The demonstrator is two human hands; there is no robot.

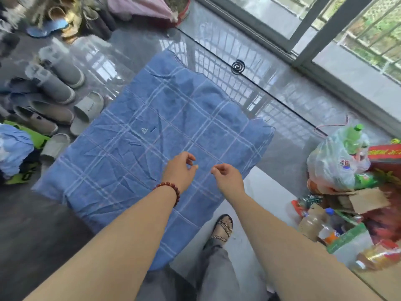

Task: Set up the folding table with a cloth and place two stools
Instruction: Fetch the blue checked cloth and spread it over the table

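Observation:
A blue checked cloth [152, 135] lies spread flat and covers the whole table top, with its edges hanging over the sides; the table itself is hidden under it. My left hand [180, 168], with a red bead bracelet on the wrist, hovers just above the cloth's near right part, fingers loosely curled and holding nothing. My right hand [227, 177] hangs close beside it, also loosely curled and empty. No stool is in view.
Boots and slippers [58, 88] crowd the floor at the left. A mosquito coil [238, 66] sits on the glossy floor behind the table. Bags, bottles and boxes [347, 181] pile up at the right. A sliding glass door [325, 40] runs along the back right. My sandalled foot [223, 227] stands by the table.

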